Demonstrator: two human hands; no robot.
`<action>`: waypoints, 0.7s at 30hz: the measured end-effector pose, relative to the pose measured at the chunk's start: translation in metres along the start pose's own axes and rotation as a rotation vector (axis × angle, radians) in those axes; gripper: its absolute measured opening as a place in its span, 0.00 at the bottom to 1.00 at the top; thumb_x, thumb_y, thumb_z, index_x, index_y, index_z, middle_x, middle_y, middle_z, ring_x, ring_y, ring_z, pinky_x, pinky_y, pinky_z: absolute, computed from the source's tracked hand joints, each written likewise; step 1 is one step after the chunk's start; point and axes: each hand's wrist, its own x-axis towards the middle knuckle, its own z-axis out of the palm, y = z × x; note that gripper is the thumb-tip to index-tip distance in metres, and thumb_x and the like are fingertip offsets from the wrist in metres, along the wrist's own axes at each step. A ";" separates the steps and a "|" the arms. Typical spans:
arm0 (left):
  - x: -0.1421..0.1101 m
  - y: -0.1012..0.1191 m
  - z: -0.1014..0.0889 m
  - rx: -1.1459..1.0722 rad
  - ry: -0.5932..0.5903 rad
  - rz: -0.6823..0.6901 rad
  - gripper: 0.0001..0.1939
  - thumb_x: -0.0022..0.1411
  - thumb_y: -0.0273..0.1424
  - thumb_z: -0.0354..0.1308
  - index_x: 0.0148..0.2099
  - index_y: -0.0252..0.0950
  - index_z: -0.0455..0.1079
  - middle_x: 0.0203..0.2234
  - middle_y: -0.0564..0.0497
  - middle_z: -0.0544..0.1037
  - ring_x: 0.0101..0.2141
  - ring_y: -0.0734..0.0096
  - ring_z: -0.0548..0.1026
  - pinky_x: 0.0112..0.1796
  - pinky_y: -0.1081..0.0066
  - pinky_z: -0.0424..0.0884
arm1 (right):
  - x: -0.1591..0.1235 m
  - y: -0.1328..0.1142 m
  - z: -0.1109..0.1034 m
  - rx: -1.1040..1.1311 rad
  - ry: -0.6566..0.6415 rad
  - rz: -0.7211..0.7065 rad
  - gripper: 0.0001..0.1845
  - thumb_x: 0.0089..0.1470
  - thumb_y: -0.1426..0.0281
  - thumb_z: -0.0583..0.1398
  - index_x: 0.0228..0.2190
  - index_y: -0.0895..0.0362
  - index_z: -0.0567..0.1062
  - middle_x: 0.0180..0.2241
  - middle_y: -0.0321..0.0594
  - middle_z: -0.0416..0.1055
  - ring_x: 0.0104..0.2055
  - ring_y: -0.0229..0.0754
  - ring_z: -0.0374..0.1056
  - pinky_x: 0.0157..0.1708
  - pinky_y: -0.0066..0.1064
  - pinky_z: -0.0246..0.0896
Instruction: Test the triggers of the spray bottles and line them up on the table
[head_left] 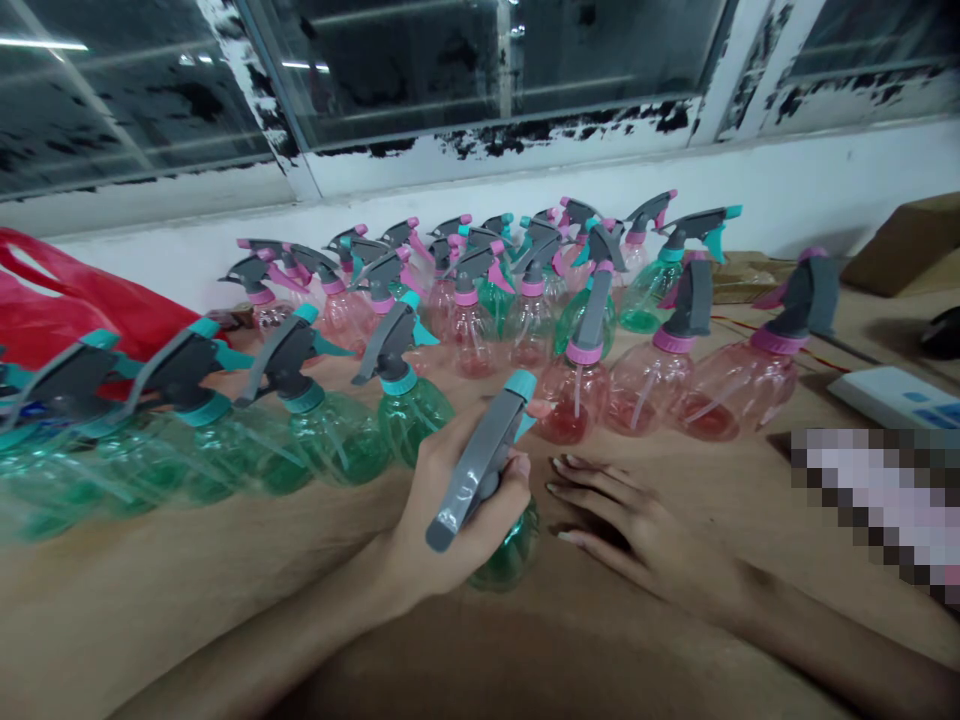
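Spray bottle (480,462) rests in left hand (429,487), probably neck-gripped.

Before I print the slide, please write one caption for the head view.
Left hand holds a green spray bottle; open right hand beside it, more bottles behind.

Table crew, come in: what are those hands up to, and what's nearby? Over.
Left hand gripping a green spray bottle near its top. Right hand open beside it, holding nothing. Pink spray bottles close ahead.
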 end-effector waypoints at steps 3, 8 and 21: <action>-0.001 -0.001 0.000 0.000 -0.005 -0.008 0.06 0.57 0.26 0.49 0.37 0.42 0.62 0.26 0.55 0.70 0.24 0.70 0.71 0.28 0.69 0.71 | 0.000 0.000 0.000 -0.006 -0.018 0.005 0.22 0.60 0.61 0.53 0.54 0.54 0.66 0.56 0.43 0.64 0.61 0.47 0.54 0.57 0.47 0.55; 0.001 0.000 0.000 -0.008 0.001 0.045 0.06 0.56 0.26 0.49 0.35 0.42 0.62 0.26 0.55 0.70 0.22 0.71 0.69 0.26 0.69 0.70 | 0.000 0.000 0.000 0.000 -0.002 -0.002 0.22 0.60 0.62 0.54 0.54 0.53 0.65 0.56 0.43 0.65 0.60 0.47 0.55 0.57 0.48 0.55; 0.003 0.002 0.000 -0.031 0.006 -0.005 0.05 0.55 0.27 0.50 0.35 0.42 0.63 0.26 0.55 0.71 0.22 0.71 0.71 0.26 0.70 0.71 | 0.000 0.002 0.002 0.036 0.034 -0.021 0.22 0.59 0.62 0.55 0.54 0.52 0.66 0.55 0.43 0.65 0.59 0.48 0.56 0.56 0.49 0.56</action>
